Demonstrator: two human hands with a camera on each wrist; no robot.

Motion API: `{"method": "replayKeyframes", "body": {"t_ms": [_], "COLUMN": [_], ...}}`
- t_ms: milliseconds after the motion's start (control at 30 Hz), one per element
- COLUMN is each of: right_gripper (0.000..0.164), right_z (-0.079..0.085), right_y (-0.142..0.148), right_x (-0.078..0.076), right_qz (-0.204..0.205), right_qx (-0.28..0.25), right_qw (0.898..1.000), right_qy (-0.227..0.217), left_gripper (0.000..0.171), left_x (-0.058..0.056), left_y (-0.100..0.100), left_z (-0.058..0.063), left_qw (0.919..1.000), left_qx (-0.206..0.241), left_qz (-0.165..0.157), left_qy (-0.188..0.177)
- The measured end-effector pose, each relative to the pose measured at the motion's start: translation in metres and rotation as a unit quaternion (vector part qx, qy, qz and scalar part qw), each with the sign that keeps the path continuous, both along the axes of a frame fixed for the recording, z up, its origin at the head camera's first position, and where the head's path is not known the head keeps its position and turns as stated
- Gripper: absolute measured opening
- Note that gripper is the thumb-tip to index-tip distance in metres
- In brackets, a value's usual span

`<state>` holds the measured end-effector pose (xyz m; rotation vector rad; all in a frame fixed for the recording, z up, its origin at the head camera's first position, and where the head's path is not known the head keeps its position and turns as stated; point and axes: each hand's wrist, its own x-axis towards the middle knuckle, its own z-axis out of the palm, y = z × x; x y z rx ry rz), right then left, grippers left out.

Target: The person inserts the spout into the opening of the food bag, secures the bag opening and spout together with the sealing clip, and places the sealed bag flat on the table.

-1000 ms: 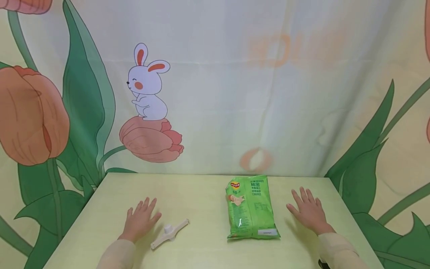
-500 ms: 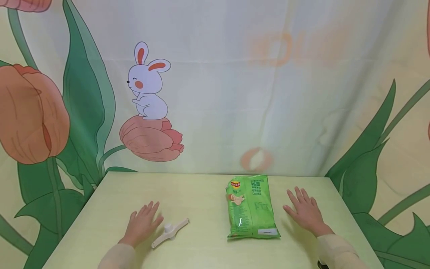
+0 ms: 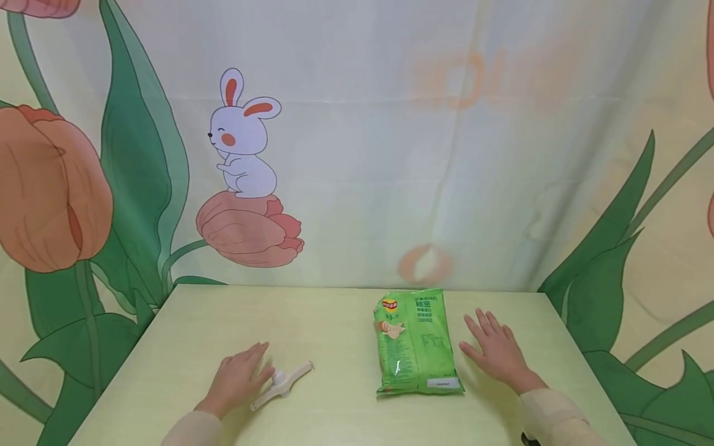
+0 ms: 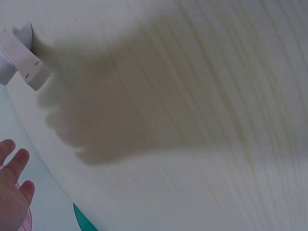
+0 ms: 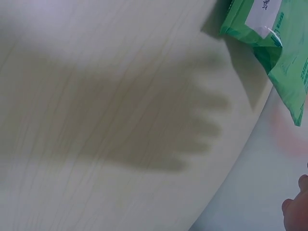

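A green bag of potato chips (image 3: 415, 347) lies on the table right of the middle, printed side up. To its left is a white bar with a round cap at its middle (image 3: 298, 373), which looks like a bag sealing clip; one end also shows in the left wrist view as a white bar end (image 4: 24, 60). My left hand (image 3: 235, 379) hovers just left of the clip, fingers loosely extended, its thumb overlapping the cap in the head view. On the bag's right, my right hand (image 3: 498, 350) hangs over the table, fingers spread. Neither hand holds anything.
The pale wood-grain table (image 3: 334, 421) ends at a curtain (image 3: 357, 155) printed with a rabbit and tulips, which hangs behind its far edge. Shadows of both hands fall on the tabletop.
My left hand has moved right toward the clip, its fingers drawing closer together. My right hand has shifted left toward the chip bag. The bag and the clip stay in place.
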<state>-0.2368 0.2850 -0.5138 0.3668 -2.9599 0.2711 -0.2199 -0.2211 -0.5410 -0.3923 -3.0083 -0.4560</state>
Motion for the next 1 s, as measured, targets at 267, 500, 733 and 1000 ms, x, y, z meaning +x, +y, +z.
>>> {"method": "replayKeyframes", "body": {"t_ms": [267, 500, 733, 1000], "right_gripper": [0.062, 0.061, 0.058, 0.058], "right_z": [-0.005, -0.006, -0.005, -0.005], "right_y": [-0.006, -0.014, -0.024, -0.035], "right_x": [0.001, 0.004, 0.006, 0.01], "right_qz": [0.016, 0.035, 0.06, 0.086], "right_qx": [0.003, -0.01, -0.027, -0.034], "right_qw": [1.0, 0.999, 0.997, 0.995], "right_qy": [0.003, 0.009, 0.025, 0.04], "left_gripper": [0.06, 0.063, 0.061, 0.058], "left_x": [0.003, 0.006, 0.007, 0.008], "left_y": [0.002, 0.003, 0.006, 0.012], "left_z": [-0.001, -0.001, -0.003, -0.003], "left_qw": [0.9997, 0.9988, 0.9982, 0.9986], "left_qx": [0.009, 0.022, 0.042, 0.037], "left_qz": [0.003, -0.005, -0.013, -0.016], "left_qy": [-0.024, -0.043, -0.041, -0.034]}}
